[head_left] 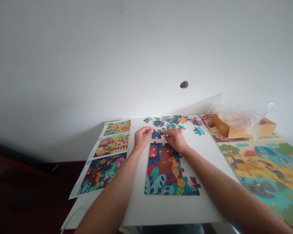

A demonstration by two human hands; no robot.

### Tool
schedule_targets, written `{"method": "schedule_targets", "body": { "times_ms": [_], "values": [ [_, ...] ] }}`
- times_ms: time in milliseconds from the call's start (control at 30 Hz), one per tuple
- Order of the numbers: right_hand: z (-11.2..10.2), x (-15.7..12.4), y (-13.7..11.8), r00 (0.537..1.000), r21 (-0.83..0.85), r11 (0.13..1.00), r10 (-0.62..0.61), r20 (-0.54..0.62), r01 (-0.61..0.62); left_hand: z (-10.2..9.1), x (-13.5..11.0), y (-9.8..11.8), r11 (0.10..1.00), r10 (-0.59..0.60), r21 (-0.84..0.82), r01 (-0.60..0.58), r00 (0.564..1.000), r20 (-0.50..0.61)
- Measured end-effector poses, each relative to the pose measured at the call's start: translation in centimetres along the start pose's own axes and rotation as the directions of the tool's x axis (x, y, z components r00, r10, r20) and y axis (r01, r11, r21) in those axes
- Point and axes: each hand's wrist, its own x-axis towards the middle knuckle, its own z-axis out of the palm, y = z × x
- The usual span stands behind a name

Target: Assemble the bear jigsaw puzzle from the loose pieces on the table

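A partly joined jigsaw puzzle (pixel 164 169) lies on the white table, showing a brown bear among blue and green leaves. Just beyond its top edge is a dark blue piece section (pixel 156 134), lying between my two hands. My left hand (pixel 142 138) is closed in a pinch, its fingertips at the section's left edge. From the other side, my right hand (pixel 177 140) has its thumb and fingers on a puzzle piece at the section's right end, partly hidden under the fingers. Several loose puzzle pieces (pixel 171 125) are heaped behind my hands.
On the left lies a picture sheet (pixel 114 144) with three printed scenes. A finished animal puzzle (pixel 266 172) covers the right side. Behind it, an orange box (pixel 241 131) and a clear plastic bag (pixel 246 113) rest on another farm picture. The wall (pixel 146 65) rises behind the table.
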Motion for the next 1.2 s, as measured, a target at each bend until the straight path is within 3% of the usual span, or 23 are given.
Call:
{"method": "schedule_targets", "body": {
  "times_ms": [167, 233, 300, 400, 533, 733, 933, 1000, 1067, 1133, 1200],
  "values": [
    [-0.3, 0.1, 0.5, 0.984, 0.032, 0.994, 0.112, -0.142, -0.108, -0.1, 0.1, -0.8, 0.996, -0.03, 0.08, 0.032, 0.999, -0.025],
    [-0.4, 0.1, 1.0, 0.94, 0.067, 0.969, 0.245, -0.239, -0.236, -0.2, 0.2, -1.1, 0.994, -0.042, 0.098, 0.047, 0.998, -0.049],
    [-0.4, 0.1, 1.6, 0.863, 0.129, 0.916, 0.4, -0.307, -0.379, -0.3, 0.2, -1.3, 0.994, -0.041, 0.102, 0.048, 0.997, -0.069],
    [-0.6, 0.0, 2.3, 0.762, 0.252, 0.829, 0.559, -0.327, -0.499, -0.3, 0.2, -1.4, 0.994, -0.032, 0.106, 0.04, 0.996, -0.078],
    [-0.7, 0.1, 2.5, 0.732, 0.297, 0.785, 0.617, -0.289, -0.544, -0.3, 0.2, -1.4, 0.99, -0.034, 0.136, 0.042, 0.997, -0.064],
    [-0.6, 0.1, 2.5, 0.741, 0.277, 0.797, 0.602, -0.297, -0.536, -0.3, -0.2, -0.6, 0.932, -0.088, 0.352, 0.086, 0.996, -0.01],
    [-0.4, 0.0, 2.3, 0.771, 0.184, 0.828, 0.56, -0.304, -0.529, -0.3, -0.7, 0.2, 0.837, -0.074, 0.539, 0.091, 0.996, -0.054],
    [-0.4, 0.1, 2.1, 0.806, 0.141, 0.861, 0.508, -0.305, -0.489, -0.3, -0.7, 0.3, 0.843, -0.053, 0.533, 0.067, 0.998, -0.041],
    [-0.5, 0.0, 1.6, 0.869, 0.094, 0.908, 0.417, -0.266, -0.407, -0.2, -0.8, 0.3, 0.853, -0.055, 0.52, 0.05, 0.998, -0.006],
    [-0.7, 0.0, 0.8, 0.943, 0.036, 0.959, 0.283, -0.175, -0.281, -0.1, -0.8, 0.4, 0.857, -0.067, 0.513, 0.035, 0.997, 0.045],
    [-0.9, -0.2, 0.0, 0.989, -0.03, 0.989, 0.142, -0.042, -0.144, 0.0, -0.8, 0.5, 0.864, -0.066, 0.503, 0.011, 0.994, 0.091]
  ]
}}
